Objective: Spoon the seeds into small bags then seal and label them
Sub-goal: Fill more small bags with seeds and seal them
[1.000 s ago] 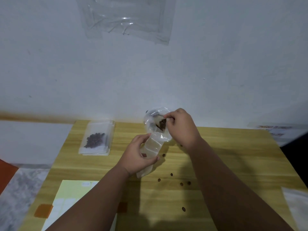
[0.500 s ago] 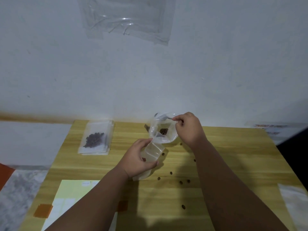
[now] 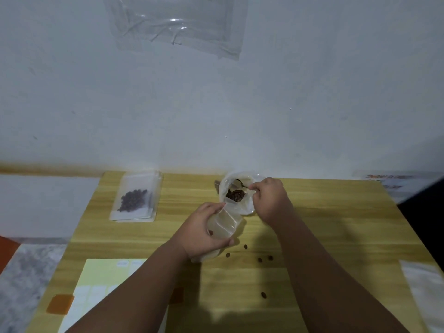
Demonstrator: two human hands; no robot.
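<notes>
My left hand grips a small clear bag at mid-table, its mouth tilted up toward a larger clear bag of dark seeds. My right hand pinches a spoon whose dark bowl is inside the seed bag, above the seed heap. A filled flat bag of seeds lies at the far left on a stack of small bags. Loose seeds are scattered on the wooden table in front of my hands.
A pale yellow label sheet lies at the near left with an orange piece beside it. A clear plastic sheet lies at the table's right edge. The white wall stands right behind the table.
My right hand has drawn back to the right, from over the small bag's mouth to the seed bag, and the spoon now dips into it. My left hand has sunk a little with the small bag.
</notes>
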